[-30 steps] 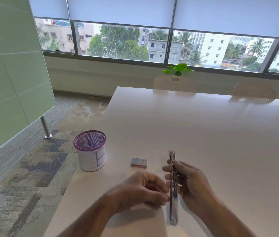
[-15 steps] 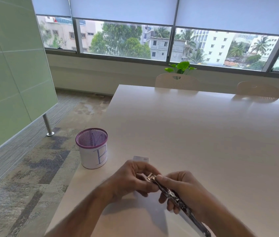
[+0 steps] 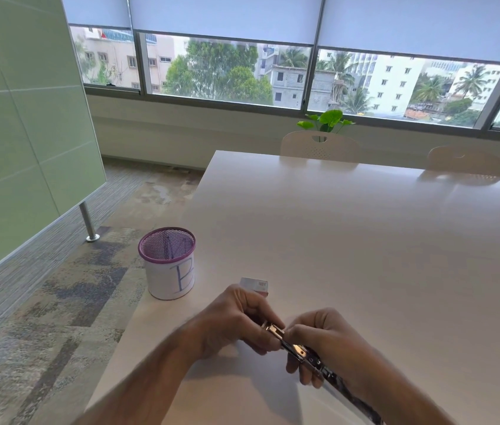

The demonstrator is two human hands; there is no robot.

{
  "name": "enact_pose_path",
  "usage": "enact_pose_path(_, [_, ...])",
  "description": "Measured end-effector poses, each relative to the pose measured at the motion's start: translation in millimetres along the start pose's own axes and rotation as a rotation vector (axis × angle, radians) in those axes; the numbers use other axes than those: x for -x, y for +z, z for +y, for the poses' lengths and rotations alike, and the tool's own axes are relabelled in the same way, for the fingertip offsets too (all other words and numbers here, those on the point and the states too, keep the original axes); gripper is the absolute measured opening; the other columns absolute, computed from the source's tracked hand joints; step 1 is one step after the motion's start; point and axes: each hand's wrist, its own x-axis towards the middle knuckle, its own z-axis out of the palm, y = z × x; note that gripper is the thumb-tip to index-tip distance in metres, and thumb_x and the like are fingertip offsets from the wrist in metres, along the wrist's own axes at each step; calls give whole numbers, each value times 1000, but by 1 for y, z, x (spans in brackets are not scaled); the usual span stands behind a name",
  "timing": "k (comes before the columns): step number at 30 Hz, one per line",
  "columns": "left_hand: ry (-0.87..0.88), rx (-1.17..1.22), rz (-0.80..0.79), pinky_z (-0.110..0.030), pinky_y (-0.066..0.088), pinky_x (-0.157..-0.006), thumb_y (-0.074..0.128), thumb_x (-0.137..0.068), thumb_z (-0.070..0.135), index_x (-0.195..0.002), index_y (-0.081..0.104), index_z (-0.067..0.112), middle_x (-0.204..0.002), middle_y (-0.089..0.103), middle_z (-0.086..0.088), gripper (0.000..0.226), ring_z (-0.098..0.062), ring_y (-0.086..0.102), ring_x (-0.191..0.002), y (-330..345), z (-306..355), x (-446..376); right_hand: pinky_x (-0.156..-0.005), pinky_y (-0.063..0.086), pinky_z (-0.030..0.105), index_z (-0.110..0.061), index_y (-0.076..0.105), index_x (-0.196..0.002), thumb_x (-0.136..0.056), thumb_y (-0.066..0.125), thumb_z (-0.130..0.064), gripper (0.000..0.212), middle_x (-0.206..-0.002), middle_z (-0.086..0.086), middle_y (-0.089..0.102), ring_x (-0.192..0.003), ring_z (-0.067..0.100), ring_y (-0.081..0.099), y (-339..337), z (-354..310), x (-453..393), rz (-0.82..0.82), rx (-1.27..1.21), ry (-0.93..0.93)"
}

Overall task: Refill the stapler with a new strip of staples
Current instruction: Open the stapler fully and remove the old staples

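A long metal stapler (image 3: 304,354), swung fully open, runs diagonally from centre toward the lower right above the white table (image 3: 365,240). My right hand (image 3: 331,342) grips its middle, fingers wrapped around it. My left hand (image 3: 236,317) pinches at the stapler's front metal end; whether it holds a staple strip is hidden by the fingers. A small staple box (image 3: 254,284) lies on the table just behind my left hand, partly hidden by it.
A purple mesh pen cup (image 3: 167,262) with a white wrap marked "B" stands near the table's left edge. Two pale chairs (image 3: 319,145) and a green plant (image 3: 325,119) are at the far side. Floor lies left of the table.
The stapler swung from pointing straight away to a diagonal, its tip toward my left hand. My left hand rose to the tip and pinches it. Hands now cover part of the box.
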Motion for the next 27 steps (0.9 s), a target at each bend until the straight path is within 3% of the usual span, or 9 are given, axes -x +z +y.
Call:
enact_pose_path(14, [-32, -19, -2, -28, 57, -59, 87, -61, 2, -85, 78, 5, -72, 74, -11, 25, -22, 68, -59, 3, 5, 0, -36, 42, 22, 12, 68, -80, -59, 56, -10, 33, -65, 25, 69, -37, 22, 56, -2, 1, 0, -57, 2, 13])
enact_pose_path(23, [-48, 11, 13, -28, 58, -59, 86, -62, 0, -85, 77, 3, -69, 73, -11, 24, -21, 69, -59, 2, 4, 0, -42, 47, 28, 0, 51, -109, -57, 52, -2, 52, -80, 34, 69, -51, 31, 62, -11, 3, 2, -120, -176, -19])
enact_pose_path(27, [-53, 38, 42, -29, 58, -58, 87, -61, 1, -84, 76, 0, -76, 75, -18, 25, -25, 71, -63, 0, 3, 0, -50, 55, 35, -1, 60, -89, -57, 49, 4, 34, -95, 39, 61, -62, 37, 67, -19, 2, 5, -176, -242, -103])
